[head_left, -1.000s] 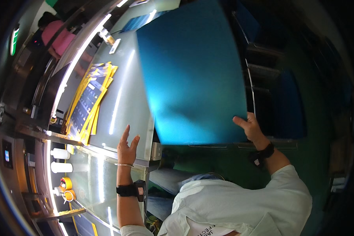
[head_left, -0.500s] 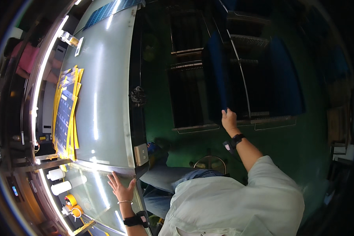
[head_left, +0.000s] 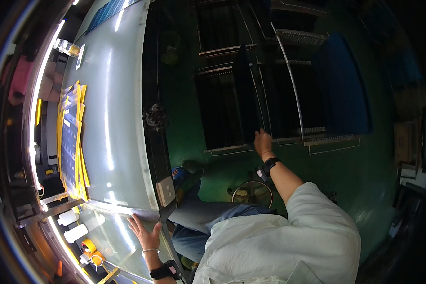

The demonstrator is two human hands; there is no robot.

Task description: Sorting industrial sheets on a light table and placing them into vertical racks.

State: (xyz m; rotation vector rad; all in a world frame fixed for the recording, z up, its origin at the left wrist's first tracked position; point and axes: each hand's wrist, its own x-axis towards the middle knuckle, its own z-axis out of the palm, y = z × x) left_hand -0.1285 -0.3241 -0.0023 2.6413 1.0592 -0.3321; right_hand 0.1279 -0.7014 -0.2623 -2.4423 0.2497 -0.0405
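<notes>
My right hand grips the lower edge of a thin dark-blue panel. The panel stands on edge in a slot of the metal rack over the green floor. My left hand lies flat with fingers spread on the near edge of the grey worktable and holds nothing. Both wrists wear black bands.
A stack of yellow-edged blue sheets lies on the table's left side. White bottles and tape rolls sit near my left hand. Another blue panel stands in the rack to the right. A round stool is by my knees.
The large blue panel left the table, swung right and went edge-on into the rack in my right hand. My left hand let go and dropped to the table's edge.
</notes>
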